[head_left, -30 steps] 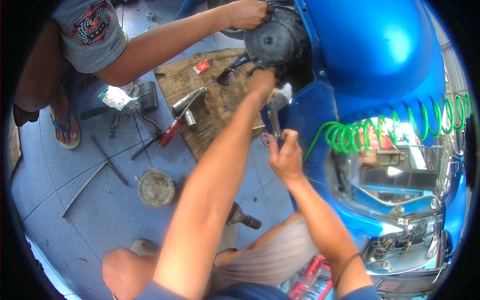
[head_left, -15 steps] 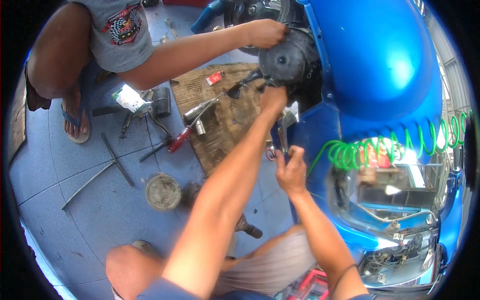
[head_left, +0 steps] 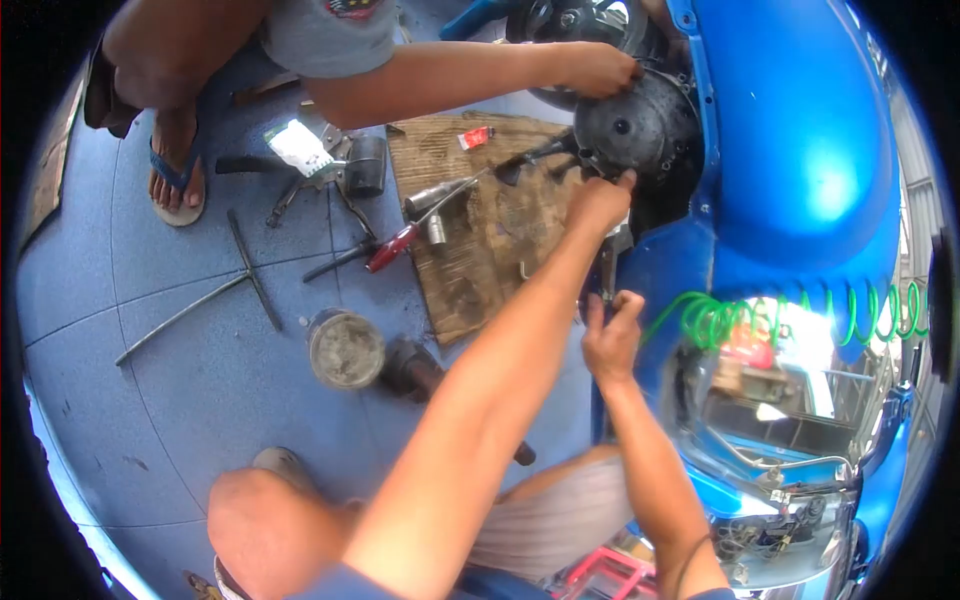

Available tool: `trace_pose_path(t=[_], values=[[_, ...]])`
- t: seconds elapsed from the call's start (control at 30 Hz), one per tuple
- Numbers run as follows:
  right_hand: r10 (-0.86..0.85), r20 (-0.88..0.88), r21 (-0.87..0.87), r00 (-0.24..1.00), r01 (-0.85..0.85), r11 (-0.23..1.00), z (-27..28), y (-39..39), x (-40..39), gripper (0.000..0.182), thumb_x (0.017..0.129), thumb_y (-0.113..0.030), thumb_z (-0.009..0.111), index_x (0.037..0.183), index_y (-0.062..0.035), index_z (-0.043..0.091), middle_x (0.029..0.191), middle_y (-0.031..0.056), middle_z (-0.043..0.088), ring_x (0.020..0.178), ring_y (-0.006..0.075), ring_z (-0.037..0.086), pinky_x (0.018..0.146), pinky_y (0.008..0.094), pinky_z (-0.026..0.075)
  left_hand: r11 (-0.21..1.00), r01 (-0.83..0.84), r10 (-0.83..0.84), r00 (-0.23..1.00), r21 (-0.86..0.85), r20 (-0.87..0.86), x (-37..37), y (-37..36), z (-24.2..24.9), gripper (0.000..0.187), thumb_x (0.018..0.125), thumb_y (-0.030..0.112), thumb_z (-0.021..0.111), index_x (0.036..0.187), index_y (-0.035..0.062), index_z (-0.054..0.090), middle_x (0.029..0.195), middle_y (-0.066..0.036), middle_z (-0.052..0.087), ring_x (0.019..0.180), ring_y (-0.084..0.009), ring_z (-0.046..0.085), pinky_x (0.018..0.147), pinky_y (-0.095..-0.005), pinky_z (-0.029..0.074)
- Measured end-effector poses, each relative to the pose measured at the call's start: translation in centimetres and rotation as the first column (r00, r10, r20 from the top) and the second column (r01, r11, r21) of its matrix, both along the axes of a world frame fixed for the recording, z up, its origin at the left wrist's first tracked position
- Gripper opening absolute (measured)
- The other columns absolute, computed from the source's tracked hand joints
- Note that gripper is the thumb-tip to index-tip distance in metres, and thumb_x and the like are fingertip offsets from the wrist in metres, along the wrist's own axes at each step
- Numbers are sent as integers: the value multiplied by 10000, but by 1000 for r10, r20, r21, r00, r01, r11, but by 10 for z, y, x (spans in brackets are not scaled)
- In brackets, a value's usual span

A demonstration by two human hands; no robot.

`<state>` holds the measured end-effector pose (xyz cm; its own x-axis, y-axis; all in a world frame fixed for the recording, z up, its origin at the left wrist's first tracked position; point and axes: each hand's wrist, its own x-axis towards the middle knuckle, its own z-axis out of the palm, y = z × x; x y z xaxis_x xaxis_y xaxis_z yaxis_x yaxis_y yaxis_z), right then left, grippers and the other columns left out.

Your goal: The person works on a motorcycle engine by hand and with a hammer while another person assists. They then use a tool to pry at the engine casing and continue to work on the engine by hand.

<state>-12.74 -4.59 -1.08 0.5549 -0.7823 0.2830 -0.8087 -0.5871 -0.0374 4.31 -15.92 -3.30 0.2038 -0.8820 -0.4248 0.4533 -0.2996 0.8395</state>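
My left hand [head_left: 598,205] is at the lower edge of a round black drum [head_left: 640,118], thumb against its rim and the other fingers mostly hidden. Just below, beside the blue body panel [head_left: 655,265], my right hand [head_left: 612,338] is closed with its fingers curled. A narrow metal piece [head_left: 608,262] rises above that hand; I cannot make out whether the hand grips it. Another person's hand [head_left: 603,70] rests on the drum's upper edge.
Cardboard [head_left: 465,285] on the tiled floor bears sockets [head_left: 432,198], a red-handled screwdriver [head_left: 393,247] and a small red packet [head_left: 476,138]. Left of it lie a mallet [head_left: 365,165] and a T-shaped wrench [head_left: 250,275]. A round can [head_left: 346,350] stands nearer. A green coiled hose [head_left: 705,318] hangs at right.
The view has shifted, so the scene sits farther right. My left hand stays by the drum's lower edge and my right hand stays curled below it. The other person's hand remains on the drum.
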Motion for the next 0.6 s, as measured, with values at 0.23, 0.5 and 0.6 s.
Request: trace_pose_path(t=[0.23,0.5,0.6], values=[[31,-12,-34,999,-31,999,-2,-1,-2,324,996,-166,684,1077,-28,402,767,238,524,676,500,557,626,518,447,996,-89,88,996,-19,-20,-1,29,7,641,929,563,631,1202,-11,721,1300,-263,671,1304,-448,558,1090,-590,402],[16,-14,-23,1000,-17,1000,-2,-1,-2,320,995,-157,677,1097,-16,409,789,252,546,695,509,572,633,527,452,996,-29,32,999,-90,32,-6,46,21,644,878,560,686,1217,13,707,1279,-241,667,1295,-443,545,1097,-584,387],[22,-14,-27,1000,-22,999,-1,0,-3,322,992,-154,679,1099,-15,409,792,249,549,701,511,573,635,525,454,994,-51,60,995,-97,84,-12,46,18,615,872,534,710,1214,23,697,1284,-227,650,1275,-428,551,1086,-579,397]])
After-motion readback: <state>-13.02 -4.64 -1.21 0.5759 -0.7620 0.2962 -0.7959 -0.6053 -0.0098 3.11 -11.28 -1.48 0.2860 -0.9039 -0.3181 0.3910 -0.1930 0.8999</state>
